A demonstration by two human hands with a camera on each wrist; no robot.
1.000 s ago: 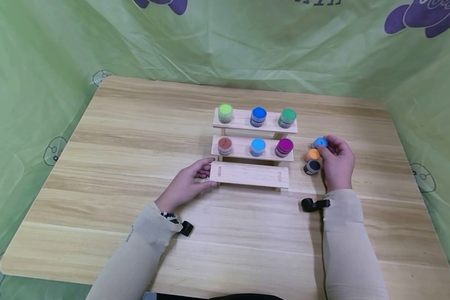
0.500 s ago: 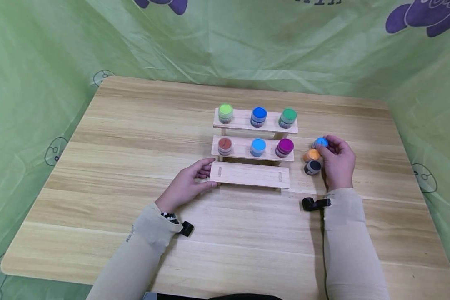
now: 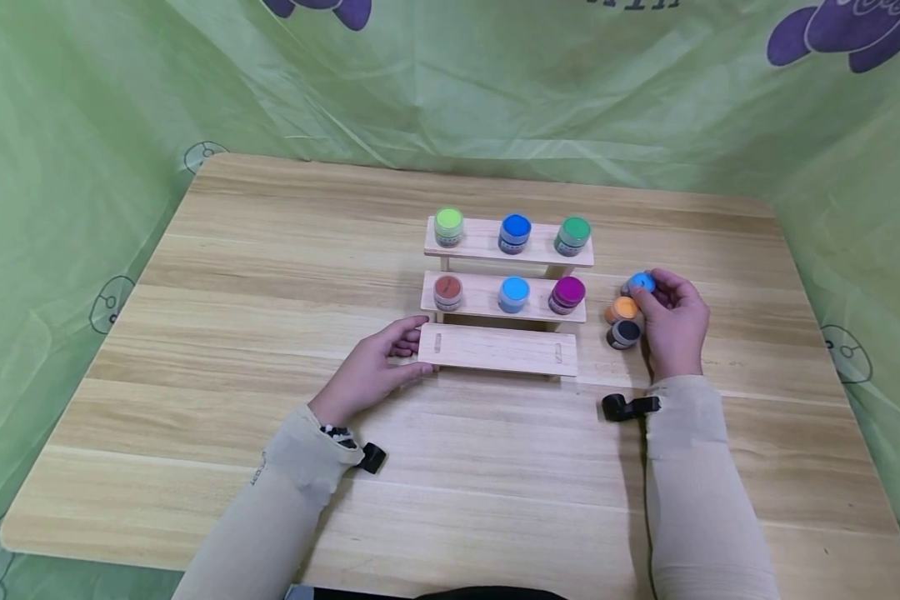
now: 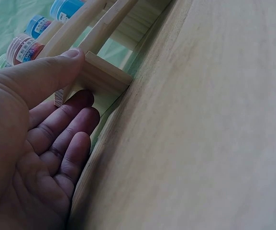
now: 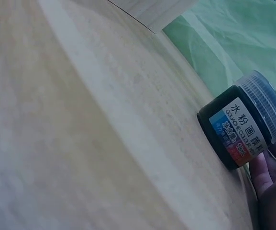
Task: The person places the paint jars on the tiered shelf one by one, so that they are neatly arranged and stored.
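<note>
A three-step wooden stand [image 3: 498, 350] sits on the table. My left hand [image 3: 371, 371] holds the left end of its bare lowest step, thumb at the front corner and fingers curled behind the end in the left wrist view. To the right of the stand, my right hand [image 3: 678, 327] pinches a blue-lidded paint jar [image 3: 639, 283] between thumb and fingers. An orange-lidded jar [image 3: 622, 309] and a black paint jar [image 3: 623, 335] stand in line just in front of it. Close up in the right wrist view, the black jar bears a gouache label [image 5: 238, 127] and hides much of the hand.
On the middle step are brown [image 3: 447, 292], light blue [image 3: 513, 294] and purple [image 3: 567, 295] jars. The top step carries light green [image 3: 448, 227], dark blue [image 3: 514, 233] and green [image 3: 572, 236] ones. Green cloth [image 3: 390, 100] hangs behind the wooden table [image 3: 270, 275].
</note>
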